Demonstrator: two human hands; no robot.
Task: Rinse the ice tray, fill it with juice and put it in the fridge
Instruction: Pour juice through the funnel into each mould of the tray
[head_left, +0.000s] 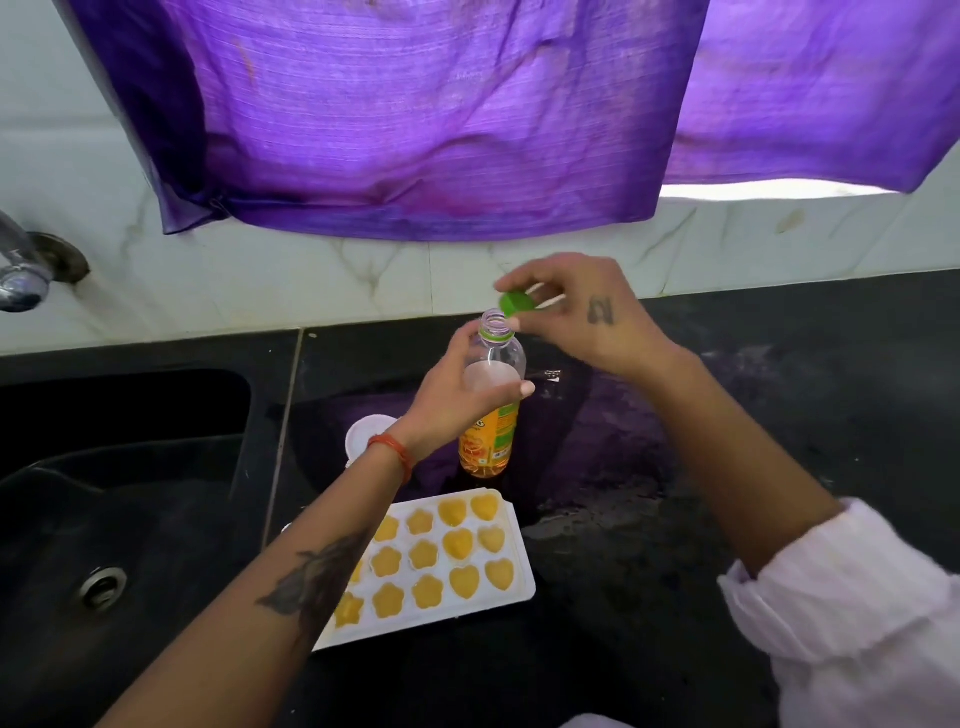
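A white ice tray (522, 584) lies on the black counter in front of me, its heart and flower cells filled with orange juice. Behind it stands a clear juice bottle (491, 431) with an orange label and only a little juice at the bottom. My left hand (457, 395) grips the bottle around its upper part. My right hand (576, 312) pinches the green cap (515, 303) just above and beside the open bottle mouth. My left forearm hides part of the tray's left side.
A black sink (119, 519) with a metal drain lies to the left, and a tap (23, 270) sticks out of the wall above it. A white round lid (363, 436) lies behind my left wrist. A purple curtain (415, 119) hangs over the tiled backsplash.
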